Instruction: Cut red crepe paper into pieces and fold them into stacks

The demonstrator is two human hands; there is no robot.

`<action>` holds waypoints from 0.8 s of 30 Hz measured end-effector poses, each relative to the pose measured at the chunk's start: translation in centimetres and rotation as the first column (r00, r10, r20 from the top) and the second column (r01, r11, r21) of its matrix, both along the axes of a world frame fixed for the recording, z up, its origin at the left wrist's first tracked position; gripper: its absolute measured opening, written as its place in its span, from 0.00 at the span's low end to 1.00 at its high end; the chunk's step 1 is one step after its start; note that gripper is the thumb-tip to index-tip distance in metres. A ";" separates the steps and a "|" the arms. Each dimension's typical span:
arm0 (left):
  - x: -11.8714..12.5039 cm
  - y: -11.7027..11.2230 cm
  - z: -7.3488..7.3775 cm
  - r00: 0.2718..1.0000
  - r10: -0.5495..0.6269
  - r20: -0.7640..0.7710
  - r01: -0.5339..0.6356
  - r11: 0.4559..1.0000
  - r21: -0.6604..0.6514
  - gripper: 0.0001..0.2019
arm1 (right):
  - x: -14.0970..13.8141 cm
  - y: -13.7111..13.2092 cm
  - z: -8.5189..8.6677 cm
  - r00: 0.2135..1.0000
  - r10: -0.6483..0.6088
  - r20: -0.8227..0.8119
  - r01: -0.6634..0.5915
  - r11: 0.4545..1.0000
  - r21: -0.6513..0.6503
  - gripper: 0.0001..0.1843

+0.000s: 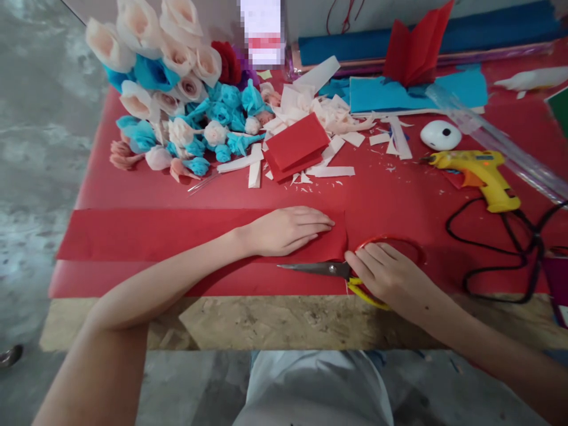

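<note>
My left hand lies flat, palm down, on a long strip of red paper, its fingers stretched toward the strip's right end. Beside that end, my right hand is closed over the handles of a pair of scissors. One handle loop is red, the other yellow. The dark blades are together, point left and lie just below the strip's near edge. One finger of my right hand reaches to the strip's lower right corner; its thumb is hidden.
Paper flowers in cream, blue and pink pile up at the back left. Folded red paper lies among pale scraps. A yellow glue gun with a black cord and a white rounded object are at right.
</note>
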State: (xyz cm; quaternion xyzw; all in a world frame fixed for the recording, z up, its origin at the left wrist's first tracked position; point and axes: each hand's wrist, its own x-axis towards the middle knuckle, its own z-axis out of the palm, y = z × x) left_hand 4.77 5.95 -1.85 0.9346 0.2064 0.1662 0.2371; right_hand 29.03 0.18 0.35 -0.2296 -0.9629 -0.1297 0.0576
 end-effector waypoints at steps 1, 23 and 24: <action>0.0 0.0 0.0 1.000 -0.001 0.001 0.001 1.000 -0.007 0.17 | 0.1 0.0 0.1 1.000 0.010 -0.006 -0.010 1.000 0.001 0.16; -4.9 -0.2 2.3 0.999 -0.029 0.023 0.030 0.999 -0.044 0.18 | 3.3 2.3 -0.6 0.998 0.059 0.007 -0.057 0.985 -0.162 0.15; -5.2 -0.3 2.2 1.000 -0.031 0.007 0.031 0.999 -0.033 0.19 | 3.5 2.3 -0.6 0.998 0.057 0.006 -0.055 0.985 -0.164 0.15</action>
